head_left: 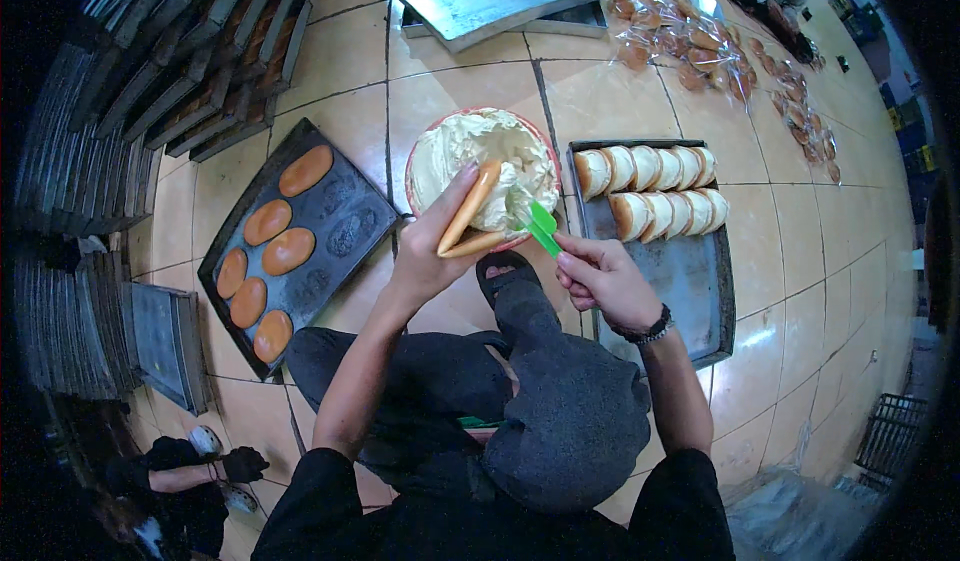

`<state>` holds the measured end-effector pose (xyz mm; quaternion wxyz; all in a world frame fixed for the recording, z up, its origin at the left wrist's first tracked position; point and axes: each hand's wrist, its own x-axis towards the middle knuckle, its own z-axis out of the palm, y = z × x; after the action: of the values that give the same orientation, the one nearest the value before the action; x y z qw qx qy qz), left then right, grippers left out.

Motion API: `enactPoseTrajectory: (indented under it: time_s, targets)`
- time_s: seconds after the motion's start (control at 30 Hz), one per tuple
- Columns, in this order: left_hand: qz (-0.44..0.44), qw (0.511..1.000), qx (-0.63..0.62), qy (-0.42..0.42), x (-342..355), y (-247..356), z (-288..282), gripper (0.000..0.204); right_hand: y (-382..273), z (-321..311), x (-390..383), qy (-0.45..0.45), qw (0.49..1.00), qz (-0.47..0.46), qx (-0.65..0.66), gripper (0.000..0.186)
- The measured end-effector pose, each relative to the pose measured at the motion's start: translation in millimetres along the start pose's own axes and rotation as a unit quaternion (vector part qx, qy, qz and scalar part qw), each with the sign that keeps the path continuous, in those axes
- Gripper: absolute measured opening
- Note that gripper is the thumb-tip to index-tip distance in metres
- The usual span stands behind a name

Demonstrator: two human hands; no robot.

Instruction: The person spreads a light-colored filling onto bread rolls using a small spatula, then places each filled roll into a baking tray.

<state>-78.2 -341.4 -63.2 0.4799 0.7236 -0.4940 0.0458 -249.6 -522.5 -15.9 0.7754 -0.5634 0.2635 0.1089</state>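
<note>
My left hand (432,246) is closed around a split bun (470,209), its two halves spread apart above the near side of a red-rimmed bowl (412,166). Pale cream (470,136) fills the bowl, with a hollow scooped on its right side. In my right hand (605,279) is a green spatula (543,226), its blade at the bowl's near right rim beside the bun. Several whole brown buns (288,251) lie on a dark baking tray (335,186) to the left. On the tray (670,291) to the right stand two rows of cream-filled buns (650,169).
Stacked baking trays (215,61) rise at the far left. Metal trays (500,1) lie beyond the bowl. Bagged buns (690,41) spread over the tiled floor at the far right. Another person (190,481) is at the lower left, and one more (765,1) at the far right.
</note>
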Motion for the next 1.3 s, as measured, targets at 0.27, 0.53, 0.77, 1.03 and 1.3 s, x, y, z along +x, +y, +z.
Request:
enactPoseTrajectory:
  time_s: [0.27, 0.53, 0.77, 1.03, 1.3]
  targets:
    - [-0.100, 0.993, 0.055, -0.024, 4.1, -16.9, -6.4, 0.078, -18.4, 25.3, -20.9, -0.049, 0.928, -0.212, -0.303, 0.039]
    - [-0.411, 0.675, -0.605, 0.099, -7.6, -35.2, -8.1, 0.040, 103.3, -60.7, 89.2, 0.269, 0.835, -0.225, -0.424, 0.047]
    - [-0.458, 0.521, -0.717, 0.060, -15.9, -48.1, -4.6, 0.038, 262.8, -83.5, 72.4, 0.301, 0.780, -0.209, -0.508, 0.068]
    - [-0.474, 0.642, -0.592, -0.111, 1.3, -30.0, 23.0, 0.037, 20.9, -41.8, -13.7, 0.275, 0.818, -0.300, -0.407, 0.031]
    - [-0.487, 0.634, -0.599, 0.042, 25.6, -13.4, 69.1, 0.039, 23.3, -22.2, -30.7, 0.265, 0.790, -0.232, -0.502, 0.028]
